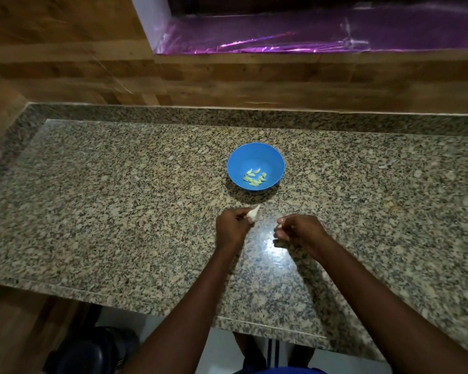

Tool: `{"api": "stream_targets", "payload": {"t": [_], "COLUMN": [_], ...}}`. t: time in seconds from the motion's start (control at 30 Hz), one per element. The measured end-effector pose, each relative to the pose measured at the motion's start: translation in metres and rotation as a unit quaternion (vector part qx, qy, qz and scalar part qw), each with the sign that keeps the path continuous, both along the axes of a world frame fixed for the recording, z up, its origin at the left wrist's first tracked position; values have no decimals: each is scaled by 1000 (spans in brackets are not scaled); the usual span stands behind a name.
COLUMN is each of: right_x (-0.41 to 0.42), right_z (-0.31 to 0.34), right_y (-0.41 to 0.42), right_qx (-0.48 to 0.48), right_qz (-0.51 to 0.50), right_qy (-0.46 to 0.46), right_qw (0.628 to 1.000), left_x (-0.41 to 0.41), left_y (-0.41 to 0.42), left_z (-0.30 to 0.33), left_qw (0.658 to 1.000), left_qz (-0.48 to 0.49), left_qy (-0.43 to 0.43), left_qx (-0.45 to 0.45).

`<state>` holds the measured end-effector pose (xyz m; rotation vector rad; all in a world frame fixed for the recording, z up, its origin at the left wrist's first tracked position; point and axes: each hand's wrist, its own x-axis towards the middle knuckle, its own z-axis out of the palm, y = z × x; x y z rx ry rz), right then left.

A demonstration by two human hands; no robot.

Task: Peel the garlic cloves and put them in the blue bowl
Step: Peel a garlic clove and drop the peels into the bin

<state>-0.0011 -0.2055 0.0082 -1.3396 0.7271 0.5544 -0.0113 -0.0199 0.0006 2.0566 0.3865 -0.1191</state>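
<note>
arms: two bare arms, no sleeves, nothing on the wrists
left hand [231, 226]: bare, no rings
right hand [299, 230]: bare, pale short nails
shirt [278, 370]: blue bit at the near edge
shorts [274, 349]: dark with white stripes

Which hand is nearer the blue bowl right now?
Left. The left hand, holding a garlic piece, sits just below the bowl in the view, almost in line with it. The right hand is lower and off to the right, pinching a small white scrap.
</note>
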Motion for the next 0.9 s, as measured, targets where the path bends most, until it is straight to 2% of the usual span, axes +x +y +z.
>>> {"api": "stream_targets", "payload": {"t": [0.07, 0.2, 0.27, 0.33, 0.4, 0.53, 0.7, 0.83, 0.9], "right_x": [-4, -17, -24, -29, -31, -21, -8, 10, 19], "right_z": [-2, -3, -5, -6, -7, -6, -8, -4, 2], "right_y": [-3, -12, -20, -28, -35, -44, -47, -44, -40], "right_qx": [-38, -92, -104, -132, -195, -348, -383, -420, -442], "right_qz": [1, 36, 47, 67, 110, 202, 264, 318, 382], "right_qy": [-3, -33, -45, -65, -97, -141, -142, -103, -59], "right_qw": [999, 995, 992, 987, 970, 904, 874, 844, 809], "left_x": [2, -4, -12, -23, -33, -39, -32, -36, -37], "left_y": [7, 6, -3, -20, -39, -58, -59, -50, -47], "left_z": [-9, -14, -7, -3, -7, -27, -34, -40, -42], "left_qw": [994, 976, 958, 953, 950, 920, 886, 887, 888], "left_qz": [-22, -53, -61, -82, -151, -254, -301, -298, -302], "left_qy": [-21, -37, -74, -104, -116, -128, -131, -132, -135], "left_qx": [102, 206, 272, 272, 249, 268, 327, 325, 320]}}
